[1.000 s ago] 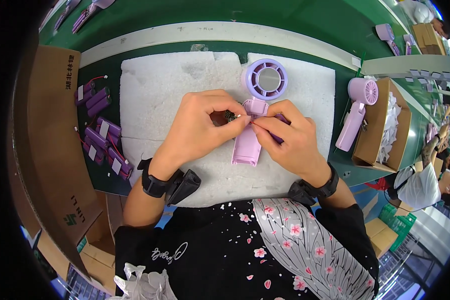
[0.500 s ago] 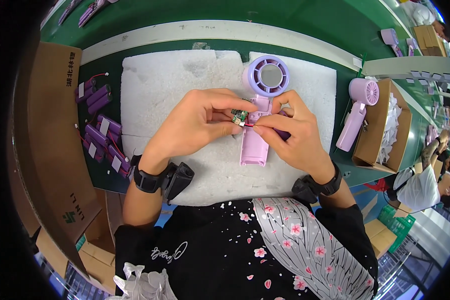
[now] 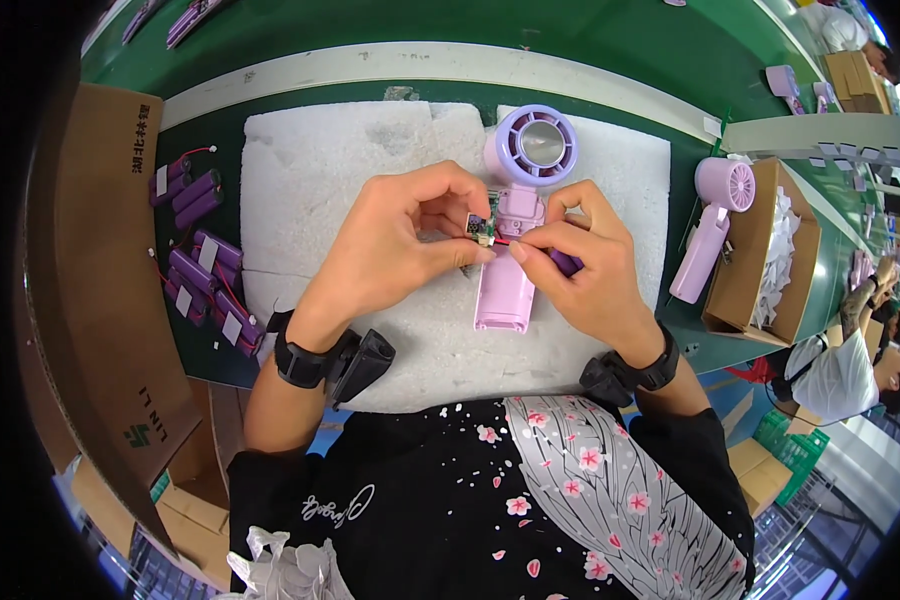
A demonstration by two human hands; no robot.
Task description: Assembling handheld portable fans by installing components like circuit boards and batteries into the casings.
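Head view: lilac fan shell (image 3: 510, 255) flat, long axis near-far, round head far.

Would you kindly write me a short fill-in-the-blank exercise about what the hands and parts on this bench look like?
1. The left hand pinches a small ____ circuit board.
2. The lilac fan body lies on a white ____ pad.
3. The purple battery packs lie to the person's ____.
4. The right hand rests over the fan's ____.

Missing words: green; foam; left; handle

Lilac fan (image 3: 515, 215) on a white foam pad (image 3: 320, 190) — green table (image 3: 570, 30); purple batteries (image 3: 205, 270) left, brown box (image 3: 760, 260) right, black floral shirt (image 3: 530, 500) near.
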